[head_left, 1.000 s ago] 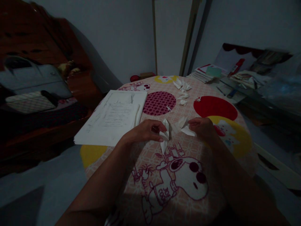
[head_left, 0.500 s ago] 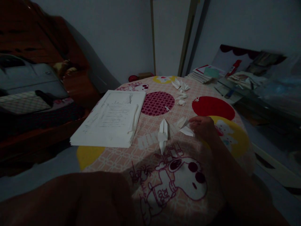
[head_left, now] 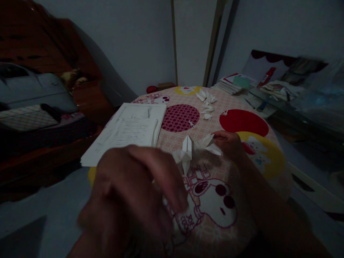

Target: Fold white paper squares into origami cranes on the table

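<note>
My left hand (head_left: 134,190) is raised close to the camera over the near left of the table, somewhat blurred. Its fingers are bent and apart, and nothing shows between them. Farther off, my right hand (head_left: 228,143) rests at the table with its fingertips pinching the edge of a white folded paper piece (head_left: 208,139). Left of that piece lies a second folded paper (head_left: 187,147), long and pointed at both ends, touched by neither hand. Several small folded white paper shapes (head_left: 206,96) are lined up toward the back of the table.
A thick stack of printed sheets (head_left: 142,116) lies on the left of the patterned tablecloth (head_left: 185,89). To the right, a glass-topped stand (head_left: 279,107) and a pile of papers (head_left: 228,86) adjoin the table. A wooden bench (head_left: 83,93) with a bag (head_left: 48,89) stands at left.
My left hand has risen from the lower left and moved right and forward, now covering part of the paper stack. My right hand has shifted only slightly, tilting the folded paper's upper flap.
</note>
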